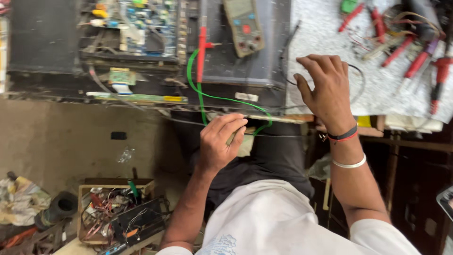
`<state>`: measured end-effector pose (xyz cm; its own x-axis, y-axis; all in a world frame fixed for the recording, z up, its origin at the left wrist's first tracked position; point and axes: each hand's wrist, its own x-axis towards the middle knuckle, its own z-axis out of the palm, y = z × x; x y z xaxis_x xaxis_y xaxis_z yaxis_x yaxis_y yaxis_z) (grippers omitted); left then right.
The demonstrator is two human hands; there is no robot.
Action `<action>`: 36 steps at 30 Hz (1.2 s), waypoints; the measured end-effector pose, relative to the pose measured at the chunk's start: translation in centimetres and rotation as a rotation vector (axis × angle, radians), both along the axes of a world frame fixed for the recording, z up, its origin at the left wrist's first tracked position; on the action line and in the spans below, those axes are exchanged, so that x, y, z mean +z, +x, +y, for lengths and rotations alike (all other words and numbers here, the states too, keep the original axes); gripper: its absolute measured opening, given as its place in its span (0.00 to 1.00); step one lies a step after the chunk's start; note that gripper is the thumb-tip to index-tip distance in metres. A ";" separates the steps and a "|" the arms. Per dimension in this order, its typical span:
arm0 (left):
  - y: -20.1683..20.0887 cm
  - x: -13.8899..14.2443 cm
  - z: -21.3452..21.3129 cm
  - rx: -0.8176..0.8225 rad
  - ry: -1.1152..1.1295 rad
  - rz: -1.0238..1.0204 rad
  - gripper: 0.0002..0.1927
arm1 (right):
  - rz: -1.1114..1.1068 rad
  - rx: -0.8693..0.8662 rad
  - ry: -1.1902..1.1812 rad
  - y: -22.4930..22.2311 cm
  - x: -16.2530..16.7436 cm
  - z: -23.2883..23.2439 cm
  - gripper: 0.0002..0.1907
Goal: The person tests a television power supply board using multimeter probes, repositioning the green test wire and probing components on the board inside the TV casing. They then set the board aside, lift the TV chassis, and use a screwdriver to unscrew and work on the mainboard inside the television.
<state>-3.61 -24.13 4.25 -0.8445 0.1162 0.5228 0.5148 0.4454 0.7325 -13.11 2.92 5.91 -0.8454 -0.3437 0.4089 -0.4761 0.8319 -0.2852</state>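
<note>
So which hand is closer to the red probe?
Left. The left hand pinches the green wire just below the red probe; the right hand rests farther off, on the speckled bench.

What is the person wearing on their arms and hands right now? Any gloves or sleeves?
No gloves: both the left hand and right hand are bare. Short white sleeves end near the shoulders. The right wrist carries a black-and-red band and, further up, a thin silver bangle.

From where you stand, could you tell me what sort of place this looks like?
Probably an electronics repair bench. An opened appliance exposes its circuit board, a multimeter lies on it with a red probe, and red-handled tools litter the table. A box of scrap wires sits below.
</note>
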 end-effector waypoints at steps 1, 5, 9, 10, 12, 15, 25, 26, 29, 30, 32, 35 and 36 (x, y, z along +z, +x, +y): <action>0.1 -0.1 -0.9 0.035 0.000 -0.001 0.09 | 0.001 -0.013 0.012 -0.9 -0.5 -0.7 0.19; 0.4 -0.7 -4.2 0.120 0.013 -0.015 0.09 | -0.010 -0.076 0.020 -3.0 -2.6 -2.3 0.16; -0.5 -1.3 -6.3 0.161 0.039 -0.043 0.10 | -0.098 -0.092 -0.064 -4.0 -3.8 -1.5 0.16; -1.0 -1.4 -6.6 0.158 0.047 -0.058 0.10 | -0.074 -0.109 -0.055 -4.1 -4.2 -1.4 0.16; -2.2 -1.2 -6.6 0.172 0.100 -0.151 0.11 | -0.058 -0.137 -0.053 -4.1 -4.8 -1.4 0.16; -4.7 -0.1 -6.6 0.168 0.053 -0.110 0.13 | -0.080 -0.165 -0.078 -4.0 -5.0 -1.3 0.14; -14.0 2.2 -4.2 0.191 -0.437 -0.350 0.31 | -0.031 -0.184 -0.161 -4.1 -4.2 -2.0 0.13; -14.6 1.8 -4.2 0.213 -0.473 -0.324 0.29 | -0.024 -0.190 -0.189 -4.1 -4.1 -1.9 0.13; -15.1 0.8 -4.2 0.257 -0.547 -0.289 0.25 | 0.010 -0.170 -0.202 -3.9 -4.1 -1.6 0.14; -15.4 0.7 -4.1 0.273 -0.550 -0.284 0.23 | 0.014 -0.163 -0.216 -3.9 -4.1 -1.5 0.14; -15.3 0.8 -3.7 0.310 -0.536 -0.272 0.20 | 0.012 -0.134 -0.258 -3.8 -4.1 -1.5 0.14; -13.9 2.1 -2.9 0.338 -0.409 -0.215 0.19 | 0.035 -0.115 -0.333 -3.6 -3.8 -1.5 0.13; -12.7 2.7 -2.7 0.329 -0.319 -0.171 0.20 | 0.079 -0.095 -0.358 -3.4 -3.6 -1.6 0.13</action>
